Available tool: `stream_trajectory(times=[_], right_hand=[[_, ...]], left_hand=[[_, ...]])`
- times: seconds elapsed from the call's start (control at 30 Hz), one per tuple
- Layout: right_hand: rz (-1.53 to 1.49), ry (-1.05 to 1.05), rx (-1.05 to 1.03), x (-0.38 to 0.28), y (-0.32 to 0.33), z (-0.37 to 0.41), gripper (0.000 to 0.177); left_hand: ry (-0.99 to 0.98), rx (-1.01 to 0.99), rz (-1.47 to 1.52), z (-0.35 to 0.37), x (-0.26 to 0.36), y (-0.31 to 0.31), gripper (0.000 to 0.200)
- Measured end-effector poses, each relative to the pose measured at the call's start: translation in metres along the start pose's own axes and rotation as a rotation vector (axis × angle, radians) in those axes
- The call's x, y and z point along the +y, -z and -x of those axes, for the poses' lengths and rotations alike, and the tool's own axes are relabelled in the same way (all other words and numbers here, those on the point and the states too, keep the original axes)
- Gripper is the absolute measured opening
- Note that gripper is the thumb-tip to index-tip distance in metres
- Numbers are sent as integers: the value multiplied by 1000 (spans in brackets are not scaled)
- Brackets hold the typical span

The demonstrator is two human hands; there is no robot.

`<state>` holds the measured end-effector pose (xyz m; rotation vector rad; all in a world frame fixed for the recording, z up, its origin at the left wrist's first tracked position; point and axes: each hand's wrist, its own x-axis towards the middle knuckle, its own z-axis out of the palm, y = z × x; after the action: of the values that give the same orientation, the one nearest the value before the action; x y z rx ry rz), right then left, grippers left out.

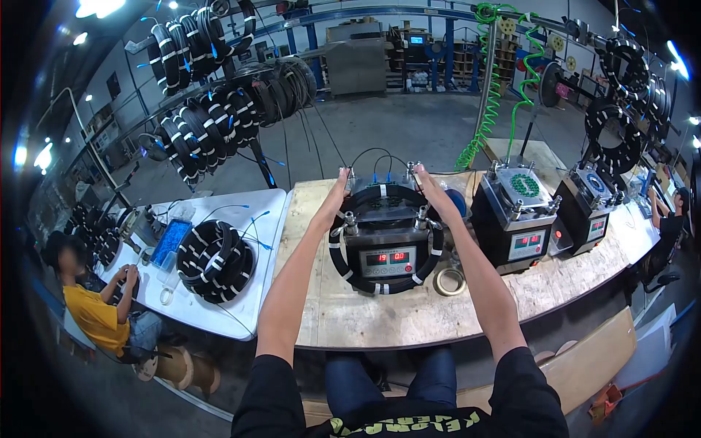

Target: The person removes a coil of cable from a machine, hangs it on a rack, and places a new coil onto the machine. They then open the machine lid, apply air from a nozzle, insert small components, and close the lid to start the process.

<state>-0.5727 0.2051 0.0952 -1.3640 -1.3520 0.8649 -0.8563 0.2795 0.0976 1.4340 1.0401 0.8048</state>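
Head-camera view down two bare outstretched arms to a wooden tabletop (365,321) in a workshop. A boxy metal machine (388,237) stands on the tabletop straight ahead, with a red digital display (388,258) on its front. A black cable coil (334,252) with white ties is looped around the machine, outside its upright posts (421,216). The near arc of the coil hangs below the display and the far arc lies across the top. The left hand (340,182) rests on the far left of that arc and the right hand (423,181) on the far right, well apart and level with each other. The fingers reach forward over the coil. They are too small here to tell whether they are wrapped around it or only pressed against it. The step appears to be seating the coil on the machine. It would likely go best with both hands moving evenly, so that the ring stays flat, the turns stay bundled in their ties, and no strand catches on a post. A roll of tape (448,282) lies just beside the machine on its right, close enough to be knocked. A similar machine (515,215) stands further right. To the left, stacked coils (215,259) sit on a white tabletop (248,310), where a seated co-worker (91,314) works.
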Motion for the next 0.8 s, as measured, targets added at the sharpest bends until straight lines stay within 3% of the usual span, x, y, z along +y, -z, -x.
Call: stream_trajectory(times=[0.17,0.27,0.4,0.5,0.63,0.77,0.8], right_hand=[[55,41,-64,9,-1,9,71],[67,167,36,27,-3,10,62],[2,267,180,43,-10,23,44],[95,267,325,43,-17,48,42],[-73,393,481,41,-33,73,39],[32,498,629,57,-40,75,36],[41,319,615,59,-41,79,36]], left_hand=[[-203,58,-72,6,-20,-6,76],[-301,161,21,11,-38,-6,61],[-263,246,119,35,-50,-6,47],[-373,303,243,44,-64,-9,46],[-558,410,262,67,-68,-25,46],[-708,644,-9,77,-93,-45,46],[-713,721,-31,78,-95,-49,45]])
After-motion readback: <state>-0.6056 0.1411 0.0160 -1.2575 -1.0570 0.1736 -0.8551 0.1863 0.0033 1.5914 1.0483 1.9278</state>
